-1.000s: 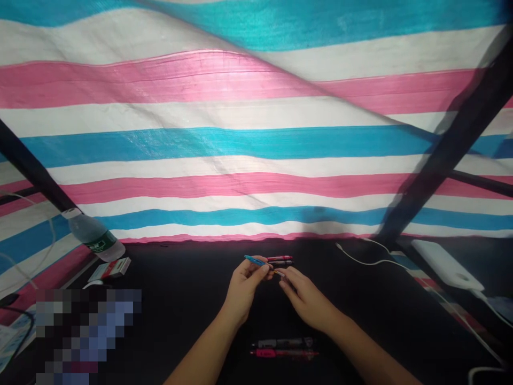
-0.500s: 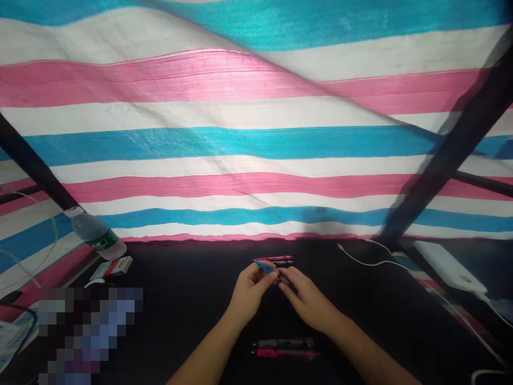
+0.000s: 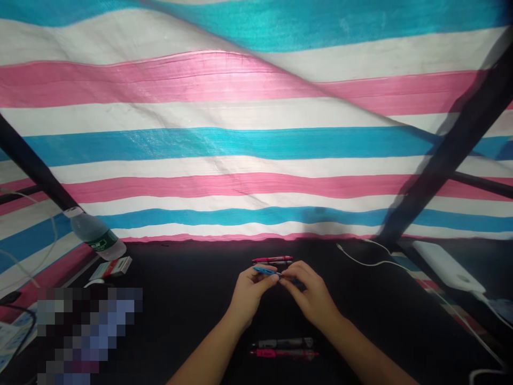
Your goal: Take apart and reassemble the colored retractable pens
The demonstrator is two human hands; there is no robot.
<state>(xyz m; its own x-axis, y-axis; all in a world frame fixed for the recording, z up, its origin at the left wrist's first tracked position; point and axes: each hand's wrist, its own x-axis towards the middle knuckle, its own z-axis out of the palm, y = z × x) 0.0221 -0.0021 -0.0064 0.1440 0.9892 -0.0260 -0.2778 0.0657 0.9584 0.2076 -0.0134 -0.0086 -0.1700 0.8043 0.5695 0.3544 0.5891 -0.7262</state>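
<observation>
- Compared with the earliest frame, your left grip (image 3: pixel 246 297) has shifted right, and the blue pen (image 3: pixel 264 271) it holds lies flatter.
- Your right grip (image 3: pixel 316 297) has its knuckles raised and its fingers more curled than in the frame just before.
- The orange bit seen between your hands in the earliest frame is no longer visible; a dark blue piece (image 3: pixel 297 282) now shows among your right fingers.
- The blue pen is slim and bright blue at its outer end, with a narrow greyish part towards your right fingertips; your fingers hide some of it.
- It sits between your two hands, above the worktop (image 3: pixel 180 299), sloping slightly down to the right.
- Your left grip is pinched around the blue pen, thumb on the near side.
- Your right grip is closed on the dark blue piece, fingertips right beside the pen's greyish part; you cannot tell whether they touch it.
- Just beyond both grips lie a red pen (image 3: pixel 272 259) and a dark pen (image 3: pixel 282 263), the latter partly covered.
- Nearer you than the grips lie a grey pen (image 3: pixel 280 343) and a pink pen (image 3: pixel 267 353), side by side.
</observation>
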